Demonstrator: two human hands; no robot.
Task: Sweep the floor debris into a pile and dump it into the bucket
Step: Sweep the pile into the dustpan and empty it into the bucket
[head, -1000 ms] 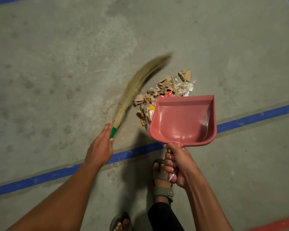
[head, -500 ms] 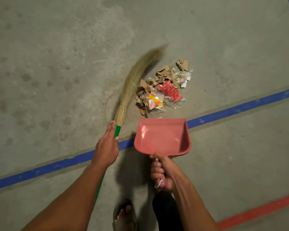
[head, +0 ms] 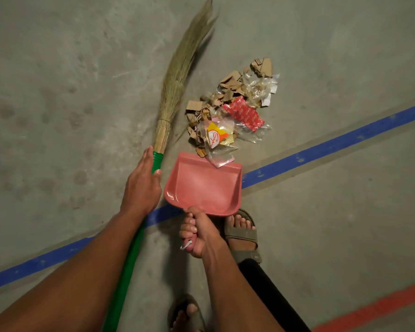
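My left hand [head: 143,185] lies along the broom [head: 177,85], fingers stretched forward and close together over the green handle, with the thumb tip curled round its right side, so it is a loose clasp on the stick just below the bound neck of the bristles. The handle runs back under my left forearm toward the lower edge of the view; the straw head fans up and away to the top, lying to the left of the rubbish and apart from it.

My right hand [head: 199,232] is a closed fist round the handle of the pink dustpan [head: 203,185], all the fingers wrapped tight, a small white loop showing under the little finger. I see the pan's open lip pointing away from me, meeting the near edge of the debris pile [head: 230,116]; one clear plastic wrapper overlaps the lip.

The pile sits on the concrete floor [head: 58,92] just beyond a blue floor line [head: 333,144]: torn cardboard, clear plastic, a red wrapper and a yellow-and-white one. The pan lies across that line. Both my feet are in sandals, the right sandal [head: 242,232] just behind the pan. A red line [head: 374,307] crosses the lower right corner
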